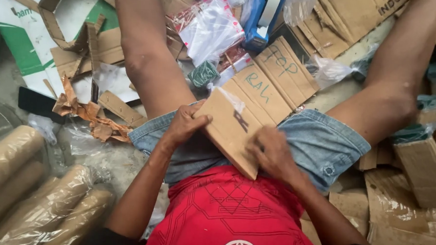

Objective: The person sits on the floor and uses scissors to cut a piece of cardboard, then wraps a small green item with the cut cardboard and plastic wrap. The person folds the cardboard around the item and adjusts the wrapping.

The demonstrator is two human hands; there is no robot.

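Cardboard strip (257, 102), gripped by both hands (229, 137), runs lengthwise from lap toward upper right.

Red printed shirt (229, 214), frayed blue denim shorts (319, 140).

I note clear zip bags (209, 28) and torn brown cardboard scraps (90, 114) on the floor; plastic-wrapped brown paper rolls (41, 205) lower left.

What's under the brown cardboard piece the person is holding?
Under the cardboard piece you can see blue denim shorts and a bit of red shirt. The left hand and right hand grip it. Its underside is hidden.
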